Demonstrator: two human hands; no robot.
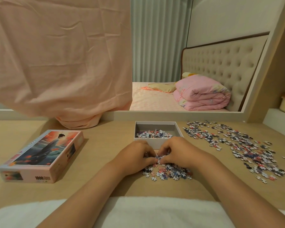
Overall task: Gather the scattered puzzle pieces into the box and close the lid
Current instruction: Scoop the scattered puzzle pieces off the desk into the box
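Pink cardboard at the left of the frame is the lid point(41, 155), lying picture-up on the desk point(97, 162), set well apart from the work so the box stays open for filling. At lower centre the left hand point(135, 157) and right hand point(176, 153) meet, their fingers curled inward and clamped on a clump from the near heap point(168, 172), probably cupped so that few pieces slip out. Just above them sits the box point(155, 125), holding a shallow layer of pieces, close enough for a short lift. Right of it the scattered pieces point(237, 145) spread widely, not yet gathered
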